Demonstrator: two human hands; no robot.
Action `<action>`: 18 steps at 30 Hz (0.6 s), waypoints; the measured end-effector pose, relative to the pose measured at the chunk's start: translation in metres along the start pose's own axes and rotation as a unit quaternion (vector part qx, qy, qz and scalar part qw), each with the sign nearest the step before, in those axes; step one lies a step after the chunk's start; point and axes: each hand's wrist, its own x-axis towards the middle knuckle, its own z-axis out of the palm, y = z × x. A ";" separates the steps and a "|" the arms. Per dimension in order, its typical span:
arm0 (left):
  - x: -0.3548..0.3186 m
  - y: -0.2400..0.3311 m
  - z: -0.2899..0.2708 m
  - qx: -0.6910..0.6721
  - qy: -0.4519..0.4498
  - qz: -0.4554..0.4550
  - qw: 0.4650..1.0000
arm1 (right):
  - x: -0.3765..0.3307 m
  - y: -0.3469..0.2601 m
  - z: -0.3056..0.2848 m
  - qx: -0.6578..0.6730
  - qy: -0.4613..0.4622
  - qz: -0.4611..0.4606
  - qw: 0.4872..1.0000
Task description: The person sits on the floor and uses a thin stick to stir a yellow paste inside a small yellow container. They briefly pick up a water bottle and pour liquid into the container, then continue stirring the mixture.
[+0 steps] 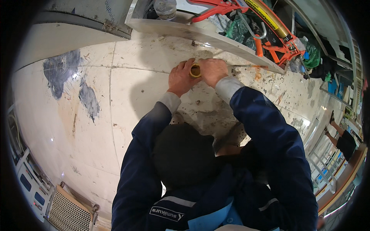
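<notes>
A small round yellow-rimmed container (195, 75) with a brownish inside sits between my hands, its opening facing up. My left hand (180, 79) wraps around its left side. From the right, my right hand (214, 71) presses against the rim with its fingers curled; some of its fingertips are hidden. Both hands are low over the stained, pale tiled floor (138, 82). The container's lower part is out of sight behind my fingers.
Just beyond my hands runs the edge of a pale open box (185, 30). In it lie an orange caulking gun (269, 23), orange-handled pliers (266, 48), a clear plastic cup (165, 9) and green bags (236, 31). Far right, another person's legs (336, 129) show.
</notes>
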 end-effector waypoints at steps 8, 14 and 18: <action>-0.008 -0.004 -0.004 -0.023 -0.054 0.019 0.998 | -0.016 -0.004 -0.010 -0.041 -0.022 -0.046 0.998; -0.010 -0.005 0.002 -0.009 -0.029 0.025 0.999 | -0.017 -0.014 -0.011 -0.005 -0.085 0.039 0.996; -0.012 -0.006 0.005 -0.004 -0.024 0.027 0.999 | -0.019 -0.017 -0.016 0.036 -0.116 0.068 0.990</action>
